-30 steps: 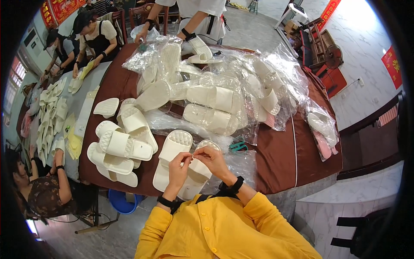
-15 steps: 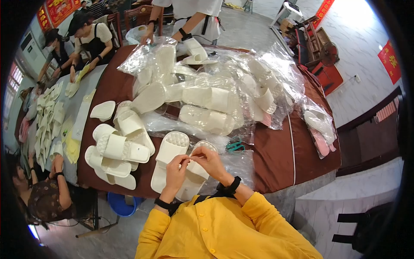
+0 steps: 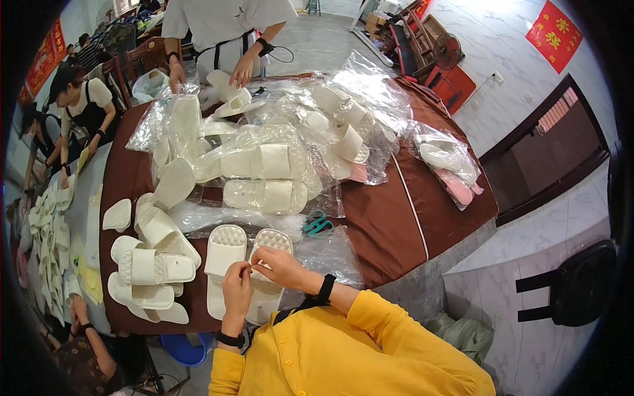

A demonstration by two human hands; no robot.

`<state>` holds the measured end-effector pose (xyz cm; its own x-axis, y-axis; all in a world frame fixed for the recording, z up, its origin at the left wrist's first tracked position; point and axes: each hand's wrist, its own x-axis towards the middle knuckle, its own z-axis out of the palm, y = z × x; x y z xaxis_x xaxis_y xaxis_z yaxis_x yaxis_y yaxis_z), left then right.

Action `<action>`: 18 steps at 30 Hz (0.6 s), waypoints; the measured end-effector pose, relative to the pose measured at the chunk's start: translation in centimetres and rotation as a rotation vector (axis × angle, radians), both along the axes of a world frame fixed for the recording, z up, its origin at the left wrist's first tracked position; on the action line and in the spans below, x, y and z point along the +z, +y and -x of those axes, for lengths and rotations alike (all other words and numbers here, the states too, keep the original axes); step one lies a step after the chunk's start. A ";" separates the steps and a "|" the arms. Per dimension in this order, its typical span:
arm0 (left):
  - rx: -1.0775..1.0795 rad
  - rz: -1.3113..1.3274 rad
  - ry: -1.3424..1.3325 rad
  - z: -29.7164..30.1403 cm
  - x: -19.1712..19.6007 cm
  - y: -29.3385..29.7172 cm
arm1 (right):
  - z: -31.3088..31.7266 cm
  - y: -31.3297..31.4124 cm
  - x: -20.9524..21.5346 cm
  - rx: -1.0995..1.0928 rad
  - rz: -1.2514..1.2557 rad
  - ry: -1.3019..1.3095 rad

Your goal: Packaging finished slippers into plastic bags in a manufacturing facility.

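My left hand (image 3: 236, 289) and my right hand (image 3: 282, 269) meet fingertip to fingertip above a pair of cream-white slippers. Both are closed in a pinch, and whatever is between the fingers is too small to make out. Under my left hand lies the left slipper (image 3: 226, 245), its toe end pointing away from me. The right slipper (image 3: 273, 240) is partly covered by my right hand. Green-handled scissors (image 3: 319, 225) rest on clear plastic film (image 3: 327, 254) to the right of the pair.
Loose slippers (image 3: 155, 267) are piled at my left. Bagged slippers (image 3: 264, 162) cover the middle of the brown-covered table (image 3: 389, 228); another bag (image 3: 449, 162) lies at the right. Across the table, a person (image 3: 228, 39) handles a slipper. Others work at a side table (image 3: 86, 191).
The whole view has swung, so the table sits farther left in it. My hands stay pinched together over the slippers. The person opposite has straightened and now has a hand at a slipper.
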<state>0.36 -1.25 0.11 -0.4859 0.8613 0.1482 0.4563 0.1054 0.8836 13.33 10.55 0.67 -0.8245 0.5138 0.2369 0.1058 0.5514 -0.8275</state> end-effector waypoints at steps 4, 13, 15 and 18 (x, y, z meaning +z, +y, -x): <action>0.116 -0.033 0.135 1.0 3.6 -0.7 | -1.2 1.2 0.9 -0.089 0.090 0.082; 0.496 -0.321 -0.084 12.5 10.8 -2.6 | -9.3 17.0 -1.2 -0.790 0.213 0.284; 0.548 -0.376 0.048 15.1 10.4 -3.0 | -10.0 19.1 -1.4 -0.778 0.211 0.274; 0.492 -0.393 0.213 15.1 8.9 -2.4 | -9.8 20.7 -2.1 -0.744 0.387 0.337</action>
